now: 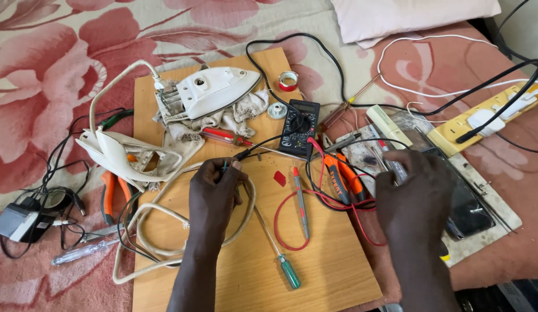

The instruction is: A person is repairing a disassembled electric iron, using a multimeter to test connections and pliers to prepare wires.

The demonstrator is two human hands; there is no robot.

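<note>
Nearest the camera: two forearms reach up from the bottom edge over a wooden board [332,271] laid on a flowered bedspread [43,69].
Left hand [214,193]: closed, fingertips pinching a black probe [246,152] at its near end; the probe's tip points away toward the multimeter.
Right hand [413,193]: curled down over a grubby tray [500,222] at the board's right edge, fingers on a small metal piece [396,169]; I cannot tell whether it grips it.
Multimeter [300,124]: black, lying flat just beyond and between the two hands, leads trailing from it.
Red probe [300,199]: lying loose on the board between the hands, its red lead looping under the right wrist.
Green-handled screwdriver [277,248]: just right of the left wrist, handle toward the camera.
Orange pliers [344,176]: just left of the right hand, touching the leads.
White cord [159,231]: coiled around and under the left hand.
Clothes iron [214,89]: white, opened up, on a rag beyond the left hand.
Power strip [488,118]: yellow, far right, well apart from both hands.
</note>
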